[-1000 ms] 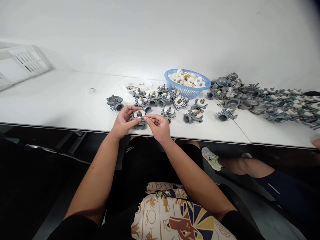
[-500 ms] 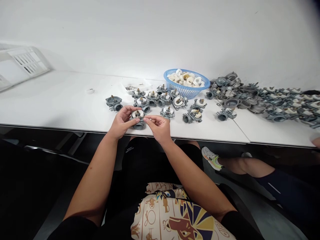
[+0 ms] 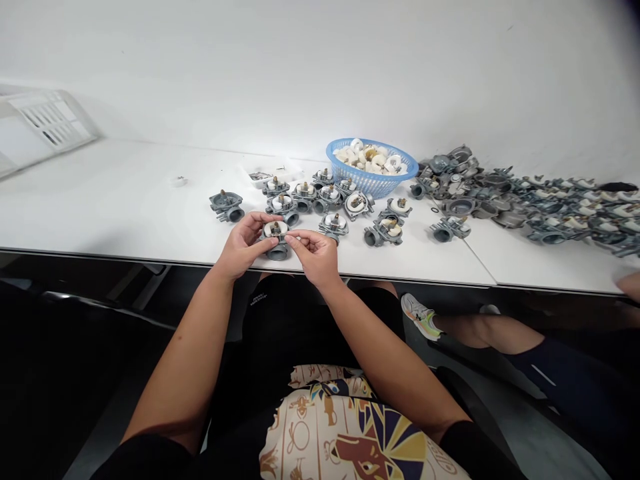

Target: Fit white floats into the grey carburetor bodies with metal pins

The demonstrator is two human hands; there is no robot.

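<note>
On the table's front edge stands a grey metal carburetor body [image 3: 277,253], its open side up, with a white ring-shaped float [image 3: 273,229] and a brass post inside. My left hand [image 3: 243,245] is closed around its left side, thumb at the front and fingers behind. At the right rim of the carburetor, my right hand [image 3: 317,253] pinches a thin metal pin [image 3: 283,234] between thumb and forefinger. The fingertips hide most of the pin. Several similar carburetor bodies [image 3: 305,191] with white floats stand just behind. One more carburetor body [image 3: 226,205] sits to the left.
A blue plastic basket [image 3: 373,183] holds many white floats. Beside it is a shallow white tray [image 3: 287,175] with small metal parts. Piled carburetor bodies [image 3: 500,190] spread rightward. A white crate [image 3: 65,123] stands far left. Another person's leg [image 3: 495,332] and hand [image 3: 629,285] appear at right.
The camera view has shifted very slightly. Both hands keep the same hold on the carburetor and pin, and the pin shows a little less between the fingertips.
</note>
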